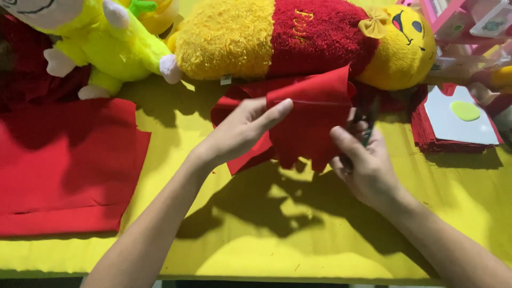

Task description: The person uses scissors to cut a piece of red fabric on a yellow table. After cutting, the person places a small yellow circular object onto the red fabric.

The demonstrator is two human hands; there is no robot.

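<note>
Hands are busy over a yellow table [266, 250] here. The left hand [242, 130] lies against a piece of red cloth [312, 114], fingers stretched out along its front and the thumb seemingly tucked behind, so it's pinching the cloth up off the table. The cloth stands partly folded, with a jagged lower edge hanging just above the tabletop, right in the middle of the view in front of a big stuffed toy.

The right hand [365, 165] is curled around a pair of dark scissors [362, 130], fingers through the handles. The blades sit at the right edge of the cloth, mostly hidden, so I can't tell if they're open or shut.

Behind the cloth lies a long yellow and red plush toy [298, 37] on its side, touching the cloth's top edge. To the left of it lies a lime green plush toy [106, 45]. A large flat sheet of red fabric [64, 170] covers the left side of the table, well apart from the hands. On the right sits a stack of red sheets [426, 136] with a grey card [453, 125] and a small green oval cutout [465, 111] on top.
</note>
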